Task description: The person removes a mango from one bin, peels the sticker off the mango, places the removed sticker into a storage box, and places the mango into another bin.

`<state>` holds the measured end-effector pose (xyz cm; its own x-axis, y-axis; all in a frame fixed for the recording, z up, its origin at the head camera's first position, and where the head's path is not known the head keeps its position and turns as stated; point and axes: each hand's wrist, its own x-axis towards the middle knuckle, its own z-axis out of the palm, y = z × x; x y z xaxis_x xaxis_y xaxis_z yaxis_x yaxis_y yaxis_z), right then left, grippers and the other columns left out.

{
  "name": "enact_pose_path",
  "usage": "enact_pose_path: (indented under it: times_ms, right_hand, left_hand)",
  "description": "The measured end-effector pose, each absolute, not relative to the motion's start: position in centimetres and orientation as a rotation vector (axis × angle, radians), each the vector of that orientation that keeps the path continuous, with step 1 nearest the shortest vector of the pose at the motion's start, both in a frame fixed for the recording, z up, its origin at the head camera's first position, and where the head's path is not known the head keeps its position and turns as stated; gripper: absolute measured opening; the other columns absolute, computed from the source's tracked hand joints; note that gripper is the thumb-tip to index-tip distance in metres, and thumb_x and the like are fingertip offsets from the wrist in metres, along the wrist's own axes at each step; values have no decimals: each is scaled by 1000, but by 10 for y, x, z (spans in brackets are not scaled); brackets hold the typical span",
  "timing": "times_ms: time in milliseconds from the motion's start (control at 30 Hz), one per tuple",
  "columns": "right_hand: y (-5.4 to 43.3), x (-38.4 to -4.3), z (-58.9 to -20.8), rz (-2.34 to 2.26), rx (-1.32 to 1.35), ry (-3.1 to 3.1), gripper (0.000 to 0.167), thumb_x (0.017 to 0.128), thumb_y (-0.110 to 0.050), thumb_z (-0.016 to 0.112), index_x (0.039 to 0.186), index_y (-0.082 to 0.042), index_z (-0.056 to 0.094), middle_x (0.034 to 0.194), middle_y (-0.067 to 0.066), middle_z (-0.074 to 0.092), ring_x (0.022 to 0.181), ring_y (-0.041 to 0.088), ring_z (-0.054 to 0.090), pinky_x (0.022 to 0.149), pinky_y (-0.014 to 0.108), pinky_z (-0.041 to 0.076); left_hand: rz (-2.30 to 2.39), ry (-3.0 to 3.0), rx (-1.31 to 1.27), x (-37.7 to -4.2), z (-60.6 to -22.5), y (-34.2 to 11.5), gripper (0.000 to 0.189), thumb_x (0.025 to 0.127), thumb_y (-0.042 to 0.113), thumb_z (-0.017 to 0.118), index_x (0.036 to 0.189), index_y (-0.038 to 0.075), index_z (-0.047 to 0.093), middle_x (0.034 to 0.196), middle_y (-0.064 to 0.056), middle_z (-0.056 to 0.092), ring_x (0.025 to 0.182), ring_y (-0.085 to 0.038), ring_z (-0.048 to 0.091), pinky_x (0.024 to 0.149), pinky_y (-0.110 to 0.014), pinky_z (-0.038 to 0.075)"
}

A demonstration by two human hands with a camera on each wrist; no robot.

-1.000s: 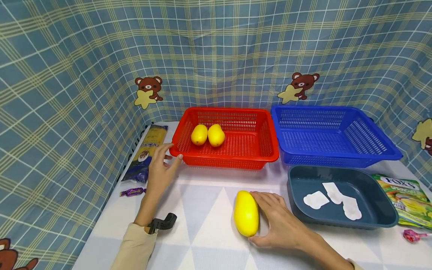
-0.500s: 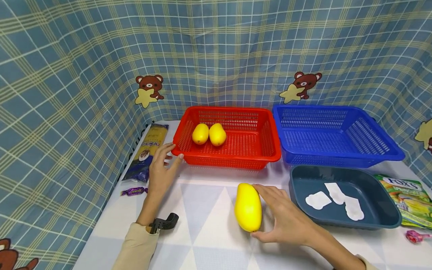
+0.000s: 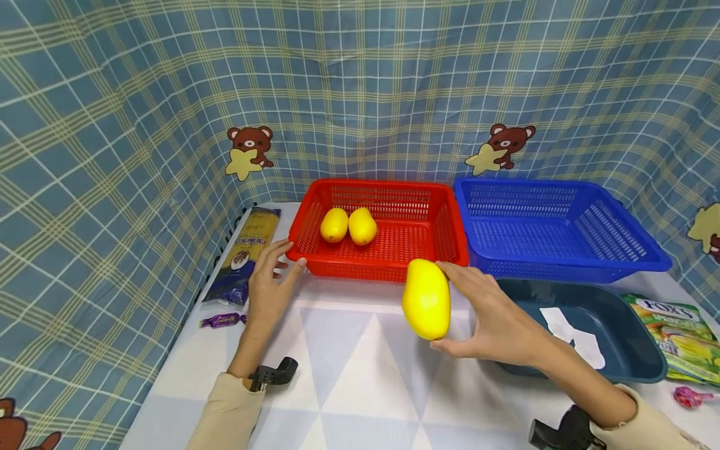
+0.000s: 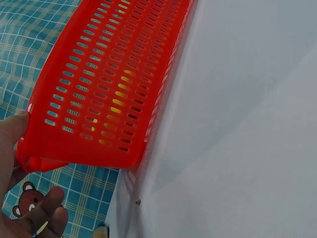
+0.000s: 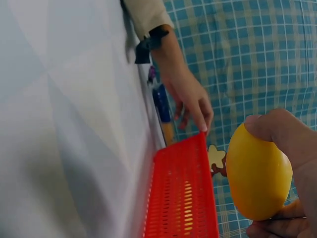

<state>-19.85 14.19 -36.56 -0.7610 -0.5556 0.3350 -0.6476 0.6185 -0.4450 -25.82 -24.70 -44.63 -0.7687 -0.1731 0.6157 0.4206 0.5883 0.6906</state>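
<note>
My right hand (image 3: 495,312) grips a yellow mango (image 3: 425,300) between thumb and fingers, raised above the table in front of the red basket (image 3: 388,270). In the right wrist view the thumb lies on one end of the mango (image 5: 258,173), with fingertips at the other. Two more yellow mangoes (image 3: 334,225) lie side by side in the left part of the basket. My left hand (image 3: 270,284) pinches the basket's front left corner. The left wrist view has the thumb on the basket's rim (image 4: 37,119), with some fingers curled beyond it.
A blue basket (image 3: 562,265) stands right of the red one. Before it is a dark tray (image 3: 635,344) with white cutouts (image 3: 587,348). A Fox's candy bag (image 3: 677,334) and pink lollipop (image 3: 689,397) lie far right; a pasta packet (image 3: 242,256) and purple candy (image 3: 222,320) lie left.
My right hand has lifted the mango off the table and carried it forward and slightly right, nearer the red basket. My left hand stays at the basket corner.
</note>
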Motion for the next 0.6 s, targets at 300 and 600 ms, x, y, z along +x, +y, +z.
enact_pose_path:
  times_ms: [300, 600]
  right_hand:
    - [140, -224, -352, 857, 970, -2672, 107, 67, -46, 91, 154, -11, 37, 148, 8, 46, 132, 31, 40, 101, 78, 25]
    - [136, -251, -344, 813, 962, -2688, 104, 69, -39, 90, 152, -7, 38, 150, 15, 44, 136, 39, 38, 101, 76, 28]
  left_hand:
    - [-1178, -2186, -189, -257, -443, -247, 47, 93, 27, 73, 135, 8, 62, 142, 1, 54, 94, -31, 63, 77, -47, 49]
    - [-1178, -2181, -188, -257, -446, -247, 46, 93, 26, 73, 134, 8, 62, 142, 0, 53, 91, -25, 62, 76, -45, 49]
